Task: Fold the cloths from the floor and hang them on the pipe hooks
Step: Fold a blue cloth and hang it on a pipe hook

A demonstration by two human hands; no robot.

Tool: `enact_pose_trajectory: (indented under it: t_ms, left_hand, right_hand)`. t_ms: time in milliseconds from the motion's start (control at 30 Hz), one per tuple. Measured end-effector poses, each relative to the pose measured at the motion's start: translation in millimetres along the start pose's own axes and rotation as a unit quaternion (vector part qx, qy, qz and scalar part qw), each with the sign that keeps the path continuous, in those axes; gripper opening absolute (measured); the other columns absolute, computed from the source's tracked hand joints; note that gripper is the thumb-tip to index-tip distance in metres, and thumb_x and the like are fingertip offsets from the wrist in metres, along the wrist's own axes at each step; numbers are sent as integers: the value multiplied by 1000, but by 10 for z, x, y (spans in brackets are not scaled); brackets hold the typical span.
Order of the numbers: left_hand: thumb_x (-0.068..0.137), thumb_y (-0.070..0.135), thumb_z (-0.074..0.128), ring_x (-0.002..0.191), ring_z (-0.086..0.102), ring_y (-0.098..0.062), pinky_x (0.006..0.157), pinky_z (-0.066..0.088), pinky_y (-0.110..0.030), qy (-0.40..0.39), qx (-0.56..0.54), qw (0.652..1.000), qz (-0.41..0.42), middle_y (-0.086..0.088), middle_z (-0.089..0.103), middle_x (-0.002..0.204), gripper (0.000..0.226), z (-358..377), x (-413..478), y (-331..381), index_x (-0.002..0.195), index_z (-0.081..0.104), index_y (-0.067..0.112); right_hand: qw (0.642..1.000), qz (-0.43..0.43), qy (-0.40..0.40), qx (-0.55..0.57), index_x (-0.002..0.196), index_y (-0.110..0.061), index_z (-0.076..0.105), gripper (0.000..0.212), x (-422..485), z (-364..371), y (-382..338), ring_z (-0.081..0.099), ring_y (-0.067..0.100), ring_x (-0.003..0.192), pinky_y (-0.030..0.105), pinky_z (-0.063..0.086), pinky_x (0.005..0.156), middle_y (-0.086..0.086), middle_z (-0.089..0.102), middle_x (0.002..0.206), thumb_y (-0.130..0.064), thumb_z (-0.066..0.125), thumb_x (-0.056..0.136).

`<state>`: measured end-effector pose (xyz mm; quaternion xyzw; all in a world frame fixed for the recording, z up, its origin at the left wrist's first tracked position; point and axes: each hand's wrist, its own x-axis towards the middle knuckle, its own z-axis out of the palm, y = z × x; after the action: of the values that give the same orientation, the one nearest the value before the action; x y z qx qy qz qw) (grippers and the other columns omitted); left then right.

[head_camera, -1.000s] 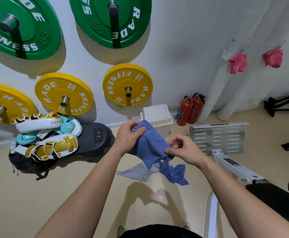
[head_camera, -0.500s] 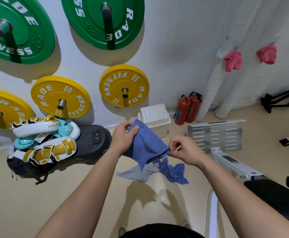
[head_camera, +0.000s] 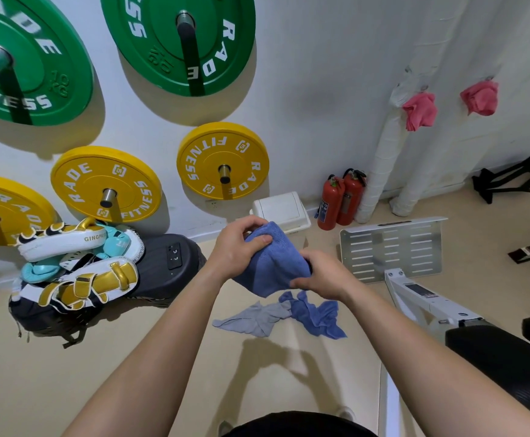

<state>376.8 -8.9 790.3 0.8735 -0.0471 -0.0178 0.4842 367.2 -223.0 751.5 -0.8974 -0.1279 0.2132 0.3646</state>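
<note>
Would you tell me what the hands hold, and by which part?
A blue cloth: the left hand grips its top corner, the right hand its lower right edge.

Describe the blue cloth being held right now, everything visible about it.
The blue cloth looks like soft terry or microfibre, plain mid-blue with no visible print. It is bunched into a compact, partly folded bundle, tapering to a point at its lower edge. It is held in the air in front of the person, above the floor. The left hand grips its upper corner, thumb over it; the right hand grips its right side. Nothing else touches it.
</note>
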Motion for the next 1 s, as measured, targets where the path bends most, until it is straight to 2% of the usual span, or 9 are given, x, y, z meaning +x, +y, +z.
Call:
enact_pose_trajectory:
  t_ms: [67,167,267,367,467,567,667,767,1000]
  left_hand:
    - [92,19,67,96,62,-11,88,52,-32,30,5,999,-16,7,69,100,15,-35,17,-11,106,68,25]
    - [93,21,66,98,62,-13,86,51,-30,44,14,998,-30,7,68,101,15,-97,56,-72,107,67,26]
    - [90,20,68,95,63,-12,84,51,-28,-2,30,999,-14,6,68,98,16,-13,80,-53,105,67,25]
    - [88,20,71,93,63,-9,82,51,-26,-43,28,999,-3,8,69,96,17,205,106,32,104,68,26]
    - [87,23,73,91,63,-3,80,48,-19,-71,26,997,8,13,69,95,17,474,139,158,103,69,28]
    - [87,24,73,84,61,2,74,45,-11,-63,23,997,32,15,69,91,15,724,169,308,99,68,31]
    - [81,29,78,80,61,-1,70,48,-15,-78,14,997,3,10,68,89,28,947,217,399,100,61,41]
    - [70,33,86,85,65,1,69,51,-15,-149,16,986,-72,15,70,96,47,1240,259,472,108,59,39]
    - [83,34,78,86,69,-4,68,49,-15,-130,-33,986,-99,8,74,96,25,1821,669,737,104,69,24]
  right_hand:
    - [1000,6,-5,-14,72,-25,60,17,-41,34,150,51,7,55,26,40,55,-9,58,62,-16,73,79]
    - [997,69,-23,-3,96,-20,72,16,-141,40,430,68,8,75,26,53,67,-8,74,81,-12,68,83]
    - [996,92,14,9,132,-28,57,61,-185,-37,530,64,11,94,25,53,77,-11,66,111,-29,82,77]
    - [997,28,69,-8,147,-34,39,90,-164,-174,395,52,8,112,29,50,90,-18,44,127,-43,84,70]
    - [998,-23,60,3,132,-36,51,69,-134,-286,306,54,6,108,30,49,87,-19,54,123,-44,79,69]
    - [997,-1,32,63,98,-26,64,30,-164,-375,455,68,17,80,43,58,71,-3,71,88,-34,72,70]
    - [991,0,52,122,85,-27,65,13,-268,-572,712,67,15,75,36,54,66,-5,70,77,-28,72,75]
    - [986,-11,67,149,83,-27,67,11,-358,-872,921,65,9,74,27,52,67,-6,70,78,-21,74,77]
    - [994,-9,51,99,82,-34,59,18,-282,-1600,1488,61,5,76,27,45,70,-12,65,80,-21,72,85]
